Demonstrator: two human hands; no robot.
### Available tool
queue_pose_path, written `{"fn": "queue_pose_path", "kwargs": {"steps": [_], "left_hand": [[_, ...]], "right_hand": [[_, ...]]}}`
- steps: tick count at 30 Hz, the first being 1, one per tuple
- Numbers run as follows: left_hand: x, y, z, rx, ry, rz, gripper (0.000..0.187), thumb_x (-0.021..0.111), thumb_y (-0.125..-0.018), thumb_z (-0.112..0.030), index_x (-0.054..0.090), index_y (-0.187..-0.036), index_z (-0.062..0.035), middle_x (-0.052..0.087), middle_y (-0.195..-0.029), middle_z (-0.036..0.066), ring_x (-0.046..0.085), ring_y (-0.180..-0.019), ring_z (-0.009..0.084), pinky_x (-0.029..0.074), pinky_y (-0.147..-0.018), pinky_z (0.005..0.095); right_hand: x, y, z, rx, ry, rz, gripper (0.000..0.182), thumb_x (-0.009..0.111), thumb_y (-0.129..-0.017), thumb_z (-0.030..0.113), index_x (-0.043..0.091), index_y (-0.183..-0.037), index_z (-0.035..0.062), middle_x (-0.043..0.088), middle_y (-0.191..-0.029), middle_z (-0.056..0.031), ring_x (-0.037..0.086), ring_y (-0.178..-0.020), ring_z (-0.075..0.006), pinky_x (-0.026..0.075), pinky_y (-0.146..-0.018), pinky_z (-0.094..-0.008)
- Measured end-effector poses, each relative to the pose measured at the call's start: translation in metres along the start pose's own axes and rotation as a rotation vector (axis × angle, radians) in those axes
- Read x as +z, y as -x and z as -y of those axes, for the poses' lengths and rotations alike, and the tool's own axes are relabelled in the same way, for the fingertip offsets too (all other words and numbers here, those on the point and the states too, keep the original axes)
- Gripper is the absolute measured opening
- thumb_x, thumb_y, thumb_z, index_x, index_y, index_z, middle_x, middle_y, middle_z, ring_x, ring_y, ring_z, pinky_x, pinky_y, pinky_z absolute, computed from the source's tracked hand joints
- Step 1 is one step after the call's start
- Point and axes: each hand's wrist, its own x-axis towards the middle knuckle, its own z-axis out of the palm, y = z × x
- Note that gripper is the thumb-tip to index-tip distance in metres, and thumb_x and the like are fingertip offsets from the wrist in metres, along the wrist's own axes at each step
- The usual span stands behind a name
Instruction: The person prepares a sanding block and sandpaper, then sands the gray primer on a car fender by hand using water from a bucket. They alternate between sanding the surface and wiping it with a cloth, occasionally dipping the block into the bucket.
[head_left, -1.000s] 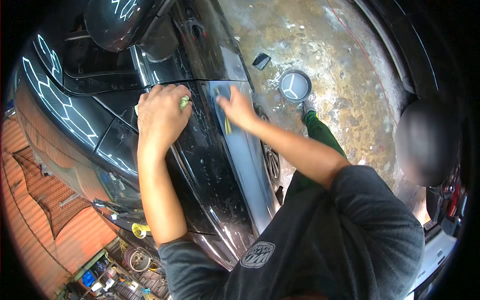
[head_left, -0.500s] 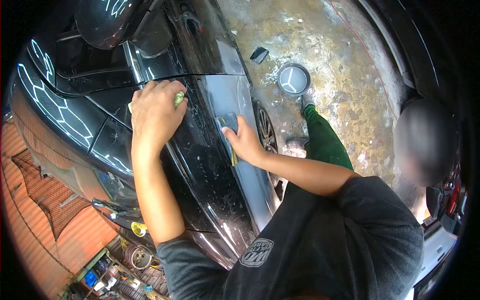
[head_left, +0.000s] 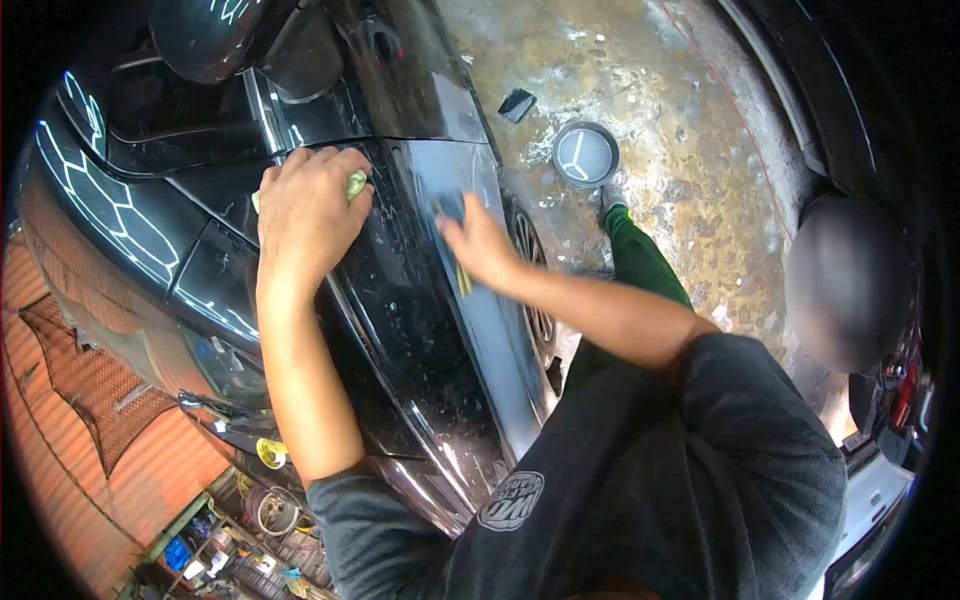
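My left hand [head_left: 312, 215] is closed round a crumpled yellow-green sponge or cloth [head_left: 356, 185] and rests on the black car body [head_left: 400, 330], near the chrome trim. My right hand [head_left: 482, 243] is smeared by motion. It grips a sanding block [head_left: 463, 278], dark on top with a yellowish edge, against the grey primed panel [head_left: 490, 350] above the wheel. Wet streaks and pale specks show on the paint around both hands. The underside of the block is hidden.
A round bucket of water [head_left: 587, 155] stands on the wet, stained floor [head_left: 680, 150] by my foot. Near it lies a small dark sheet [head_left: 517, 105]. Another dark vehicle [head_left: 840, 90] is at the right. A cluttered shelf [head_left: 235, 545] stands at lower left.
My right hand and the sanding block have shifted slightly up the picture along the grey panel. My left hand stays on the car with the sponge or cloth, nearly unmoved.
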Motion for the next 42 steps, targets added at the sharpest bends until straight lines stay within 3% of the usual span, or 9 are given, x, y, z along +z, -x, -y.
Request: {"fn": "queue_pose_path", "kwargs": {"steps": [5, 10, 13, 15, 19, 22, 28, 41, 42], "left_hand": [[0.003, 0.000, 0.001, 0.013, -0.028, -0.010, 0.021, 0.075, -0.084, -0.020, 0.075, -0.103, -0.0126, 0.074, -0.105, 0.005, 0.066, -0.106, 0.0280, 0.048, -0.090, 0.0458], [0.001, 0.000, 0.001, 0.009, 0.013, -0.001, 0.017, 0.073, -0.086, -0.021, 0.073, -0.100, -0.0115, 0.074, -0.102, 0.006, 0.064, -0.105, 0.0297, 0.046, -0.092, 0.0454], [0.001, 0.000, 0.003, 0.015, 0.018, -0.008, 0.018, 0.073, -0.086, -0.021, 0.073, -0.101, -0.0114, 0.074, -0.103, 0.007, 0.064, -0.105, 0.0298, 0.046, -0.092, 0.0457], [0.000, 0.001, 0.001, 0.007, 0.020, -0.003, 0.018, 0.073, -0.085, -0.020, 0.073, -0.101, -0.0115, 0.074, -0.103, 0.007, 0.064, -0.106, 0.0300, 0.046, -0.092, 0.0459], [0.001, 0.001, 0.003, 0.025, 0.018, -0.029, 0.020, 0.074, -0.084, -0.020, 0.074, -0.102, -0.0124, 0.074, -0.104, 0.006, 0.065, -0.106, 0.0294, 0.047, -0.092, 0.0462], [0.001, 0.002, 0.004, 0.028, 0.002, -0.010, 0.022, 0.075, -0.082, -0.020, 0.074, -0.103, -0.0135, 0.074, -0.105, 0.005, 0.066, -0.106, 0.0281, 0.048, -0.091, 0.0460], [-0.001, 0.003, 0.003, 0.033, 0.004, -0.016, 0.019, 0.075, -0.082, -0.020, 0.074, -0.100, -0.0129, 0.074, -0.103, 0.005, 0.066, -0.105, 0.0277, 0.048, -0.091, 0.0453], [-0.001, 0.001, 0.001, 0.031, -0.010, 0.000, 0.019, 0.074, -0.083, -0.020, 0.073, -0.101, -0.0130, 0.074, -0.104, 0.005, 0.065, -0.105, 0.0281, 0.048, -0.091, 0.0458], [-0.001, 0.000, 0.001, 0.024, -0.016, 0.010, 0.019, 0.074, -0.083, -0.020, 0.073, -0.101, -0.0131, 0.074, -0.105, 0.005, 0.065, -0.106, 0.0281, 0.048, -0.091, 0.0459]], "right_hand": [[0.000, -0.057, 0.008, -0.092, 0.112, -0.076, 0.040, 0.066, -0.097, 0.032, 0.050, -0.113, -0.0005, 0.067, -0.089, -0.0266, 0.065, -0.085, -0.0501, 0.050, -0.074, -0.0574], [0.009, 0.062, -0.014, -0.243, -0.042, -0.118, 0.043, 0.064, -0.101, 0.032, 0.048, -0.126, -0.0003, 0.059, -0.082, -0.0133, 0.059, -0.071, -0.0256, 0.046, -0.063, -0.0448], [-0.006, 0.000, 0.003, 0.052, 0.067, 0.078, 0.042, 0.065, -0.099, 0.031, 0.050, -0.122, -0.0004, 0.066, -0.092, -0.0183, 0.067, -0.084, -0.0330, 0.052, -0.077, -0.0472], [0.004, -0.084, -0.008, -0.195, 0.030, -0.081, 0.044, 0.067, -0.097, 0.032, 0.049, -0.121, -0.0003, 0.068, -0.098, -0.0309, 0.067, -0.094, -0.0503, 0.052, -0.079, -0.0561], [-0.012, -0.062, 0.008, -0.055, -0.014, 0.052, 0.037, 0.068, -0.097, 0.030, 0.057, -0.116, -0.0006, 0.069, -0.110, -0.0231, 0.067, -0.106, -0.0328, 0.051, -0.092, -0.0438], [0.010, 0.003, -0.007, -0.161, -0.174, -0.081, 0.046, 0.066, -0.098, 0.033, 0.051, -0.126, 0.0000, 0.068, -0.111, -0.0305, 0.066, -0.107, -0.0479, 0.051, -0.092, -0.0518], [0.000, -0.103, 0.029, -0.011, -0.048, -0.105, 0.047, 0.066, -0.095, 0.031, 0.054, -0.124, -0.0045, 0.068, -0.111, -0.0320, 0.065, -0.110, -0.0493, 0.050, -0.094, -0.0524], [0.005, -0.052, 0.027, 0.025, -0.043, -0.101, 0.049, 0.070, -0.094, 0.032, 0.056, -0.124, -0.0046, 0.070, -0.112, -0.0280, 0.068, -0.110, -0.0400, 0.051, -0.095, -0.0449], [0.006, -0.034, 0.019, -0.125, -0.094, -0.109, 0.054, 0.065, -0.096, 0.035, 0.051, -0.128, -0.0054, 0.068, -0.107, -0.0351, 0.066, -0.108, -0.0508, 0.051, -0.091, -0.0545]]}}
